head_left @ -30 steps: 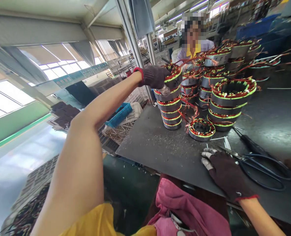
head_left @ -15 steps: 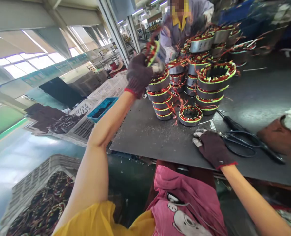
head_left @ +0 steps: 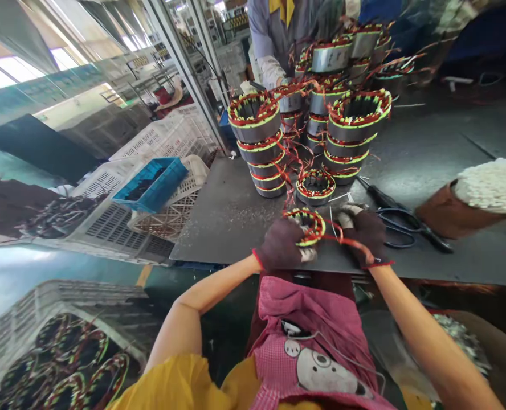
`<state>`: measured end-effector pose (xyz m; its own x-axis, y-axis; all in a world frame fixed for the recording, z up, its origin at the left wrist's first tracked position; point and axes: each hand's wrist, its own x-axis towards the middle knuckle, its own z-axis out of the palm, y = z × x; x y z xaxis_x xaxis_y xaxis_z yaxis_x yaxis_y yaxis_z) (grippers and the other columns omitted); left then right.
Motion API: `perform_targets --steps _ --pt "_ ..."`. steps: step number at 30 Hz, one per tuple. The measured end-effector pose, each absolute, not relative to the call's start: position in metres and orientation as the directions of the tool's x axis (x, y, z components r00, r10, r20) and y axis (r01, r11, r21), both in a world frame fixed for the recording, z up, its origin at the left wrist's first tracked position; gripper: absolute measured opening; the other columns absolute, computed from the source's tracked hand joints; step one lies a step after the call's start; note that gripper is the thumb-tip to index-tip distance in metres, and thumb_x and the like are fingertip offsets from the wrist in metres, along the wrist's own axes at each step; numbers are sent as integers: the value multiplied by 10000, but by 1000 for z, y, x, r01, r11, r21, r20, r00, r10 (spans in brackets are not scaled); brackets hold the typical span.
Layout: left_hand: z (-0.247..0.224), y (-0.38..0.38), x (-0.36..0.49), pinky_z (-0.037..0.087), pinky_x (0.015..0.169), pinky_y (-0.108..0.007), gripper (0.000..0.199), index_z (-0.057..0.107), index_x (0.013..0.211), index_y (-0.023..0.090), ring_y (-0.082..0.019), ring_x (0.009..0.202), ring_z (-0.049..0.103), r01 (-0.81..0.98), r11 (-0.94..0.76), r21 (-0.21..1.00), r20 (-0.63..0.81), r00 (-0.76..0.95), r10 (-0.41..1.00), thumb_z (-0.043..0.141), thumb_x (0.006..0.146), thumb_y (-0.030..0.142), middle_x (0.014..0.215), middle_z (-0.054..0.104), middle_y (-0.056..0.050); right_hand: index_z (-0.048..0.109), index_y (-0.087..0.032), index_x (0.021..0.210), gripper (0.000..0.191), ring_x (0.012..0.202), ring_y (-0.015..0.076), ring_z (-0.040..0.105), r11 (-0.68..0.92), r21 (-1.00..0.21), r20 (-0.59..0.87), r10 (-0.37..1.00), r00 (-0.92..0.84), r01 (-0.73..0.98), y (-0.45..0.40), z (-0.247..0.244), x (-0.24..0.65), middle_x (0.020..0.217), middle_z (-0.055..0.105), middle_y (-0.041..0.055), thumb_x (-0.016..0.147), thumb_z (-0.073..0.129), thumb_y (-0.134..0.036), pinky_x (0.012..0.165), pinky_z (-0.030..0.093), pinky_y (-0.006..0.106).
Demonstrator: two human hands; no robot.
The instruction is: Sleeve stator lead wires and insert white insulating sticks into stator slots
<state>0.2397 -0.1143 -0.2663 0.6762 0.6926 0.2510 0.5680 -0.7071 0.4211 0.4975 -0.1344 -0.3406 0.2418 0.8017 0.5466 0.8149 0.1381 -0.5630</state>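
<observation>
A ring-shaped coil part (head_left: 315, 228) with red windings and yellow-green edging is gripped by my left hand (head_left: 282, 244) near the table's front edge. Its red wires reach right to my right hand (head_left: 364, 232), gloved like the left; what its fingers hold, if anything, is too small to tell. Thin white sticks (head_left: 333, 219) lie between the hands. Just behind them sits a single low ring (head_left: 315, 187). A stack of rings (head_left: 259, 145) rises at its left and another stack (head_left: 353, 136) at its right.
Scissors (head_left: 400, 223) and a black-handled tool (head_left: 435, 239) lie right of my right hand, before a brown container (head_left: 443, 210) of white pieces. A blue bin (head_left: 150, 185) stands left. A co-worker's gloved hand (head_left: 271, 71) is behind the stacks.
My left hand has brought a ring from the left stack's top down to the front edge. My right hand is now beside its wires. The view has shifted.
</observation>
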Motion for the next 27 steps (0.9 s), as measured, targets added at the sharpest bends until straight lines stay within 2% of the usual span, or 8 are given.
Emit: perform_targets --steps 3,8,12,15,17,20,22,27 --pt "-277 -119 249 581 1178 -585 403 852 1117 164 -360 1160 788 459 -882 108 217 855 472 797 938 521 1029 842 -163 842 -192 1135 378 1102 348 787 118 -629 535 782 318 769 -132 -340 499 1140 858 153 996 587 -433 1054 603 539" --pt "-295 -137 245 476 1286 -630 298 824 1238 257 -320 1286 744 419 -905 72 473 784 401 738 995 407 1257 840 -120 833 -210 1119 322 1061 326 802 163 -671 583 719 379 723 -153 -315 503 1112 859 131 990 619 -413 1020 635 534" --pt "-308 -156 249 541 1231 -584 205 828 1164 266 -295 1211 776 426 -861 277 605 619 501 756 987 343 1227 847 -102 838 -204 1140 287 1086 313 813 299 -592 668 702 248 748 -189 -270 494 1138 859 127 1027 630 -367 1012 651 499" --pt "-299 -158 257 615 1114 -532 210 810 1055 243 -286 1072 804 326 -640 696 526 376 763 714 1026 427 1117 852 -103 811 -218 1338 383 1195 337 790 362 -493 467 878 -110 791 -206 -248 476 1319 829 135 1035 630 -364 1033 643 501" --pt "-286 -150 259 661 952 -446 275 768 973 228 -251 912 800 78 -344 936 324 195 926 700 1033 488 960 831 -76 781 -227 1423 442 1211 359 776 372 -426 276 921 -273 824 -209 -247 466 1395 802 143 1022 670 -378 1020 632 501" --pt "-268 -132 250 663 823 -367 377 703 896 220 -194 738 746 -306 48 951 -31 62 998 807 955 578 760 732 -14 821 -217 1313 367 1179 364 778 335 -428 211 940 -267 839 -207 -262 461 1356 812 147 1007 718 -392 1002 611 493" --pt "-260 -130 238 672 868 -378 412 696 898 215 -187 756 747 -378 126 917 -133 7 991 861 916 593 746 709 -3 837 -222 1232 320 1178 362 776 317 -496 244 944 -221 808 -204 -274 462 1316 822 137 989 742 -406 1015 601 502" --pt "-258 -167 220 670 982 -449 380 735 1012 225 -227 928 778 -34 -31 999 33 71 997 886 910 559 906 773 -45 844 -246 1075 200 1069 317 788 321 -644 354 930 -101 695 -202 -291 456 1191 843 99 916 799 -359 972 607 477"
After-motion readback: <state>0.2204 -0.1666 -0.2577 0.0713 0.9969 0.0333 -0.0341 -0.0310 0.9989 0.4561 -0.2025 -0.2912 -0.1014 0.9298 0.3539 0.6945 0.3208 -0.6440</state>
